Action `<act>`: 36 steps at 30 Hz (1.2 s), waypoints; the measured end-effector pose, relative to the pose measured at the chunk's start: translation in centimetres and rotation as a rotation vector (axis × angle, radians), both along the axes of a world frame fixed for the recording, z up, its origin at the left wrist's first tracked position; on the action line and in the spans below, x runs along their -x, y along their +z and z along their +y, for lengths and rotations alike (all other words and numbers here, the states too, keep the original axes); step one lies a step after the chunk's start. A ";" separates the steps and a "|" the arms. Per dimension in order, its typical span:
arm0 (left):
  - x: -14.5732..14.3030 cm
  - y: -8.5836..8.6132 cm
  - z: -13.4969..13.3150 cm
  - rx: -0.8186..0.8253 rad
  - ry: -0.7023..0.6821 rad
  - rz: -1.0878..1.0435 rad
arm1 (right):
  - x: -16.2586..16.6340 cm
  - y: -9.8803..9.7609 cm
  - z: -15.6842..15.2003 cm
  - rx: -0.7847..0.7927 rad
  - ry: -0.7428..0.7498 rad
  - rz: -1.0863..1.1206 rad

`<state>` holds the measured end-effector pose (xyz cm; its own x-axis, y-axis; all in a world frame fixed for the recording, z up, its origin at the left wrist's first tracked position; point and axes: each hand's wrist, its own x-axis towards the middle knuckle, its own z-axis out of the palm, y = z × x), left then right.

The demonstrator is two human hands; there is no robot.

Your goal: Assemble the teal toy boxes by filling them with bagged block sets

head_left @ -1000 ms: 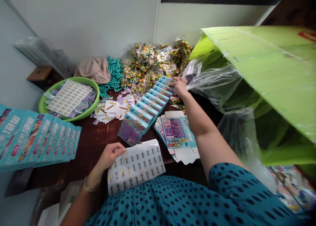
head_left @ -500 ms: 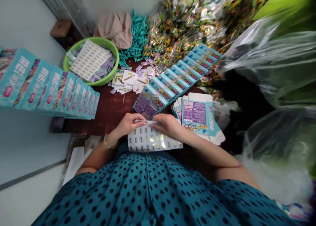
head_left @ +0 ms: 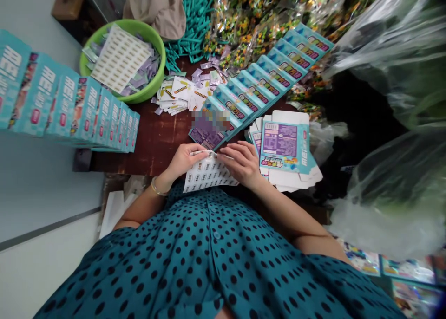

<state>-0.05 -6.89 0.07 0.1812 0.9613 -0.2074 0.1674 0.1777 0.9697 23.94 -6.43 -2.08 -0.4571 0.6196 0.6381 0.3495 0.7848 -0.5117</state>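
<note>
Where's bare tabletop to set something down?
Bare wood lies between the green basin, the upright teal boxes, the row of cartons and the left hand holding the sticker sheet. The back and right are crowded with cards, candy bags and flat cartons.

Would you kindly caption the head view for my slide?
Left hand and right hand hold a sticker sheet beside flat teal cartons.

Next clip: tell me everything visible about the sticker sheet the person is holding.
The sticker sheet is white, thin and flexible, paper or film by its look. It carries even rows of small rectangular labels whose dark print is too small to read. It lies slightly curved across the near edge of the dark wooden table, with its lower edge reaching the person's dotted garment. The left hand pinches its top left edge and the right hand grips the top right.
</note>
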 end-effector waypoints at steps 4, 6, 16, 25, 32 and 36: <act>-0.3 0.3 -0.3 -0.041 0.006 0.013 | 0.4 1.6 -0.8 0.046 0.073 0.034; -0.4 0.4 -0.4 -0.053 -0.012 0.031 | 0.8 1.5 -0.2 0.144 -0.020 0.024; 0.6 0.1 -0.4 -0.036 -0.058 0.033 | 0.7 2.7 0.2 0.422 0.217 0.086; -0.7 0.5 -1.4 -0.214 0.023 0.185 | 2.9 -0.1 0.2 0.762 0.001 0.295; -0.8 -0.3 -1.3 -0.116 0.117 0.016 | 3.0 0.3 -0.1 0.726 -0.015 0.292; -0.9 -0.4 -1.3 -0.076 0.146 -0.023 | 3.2 -0.4 0.7 0.623 -0.041 0.275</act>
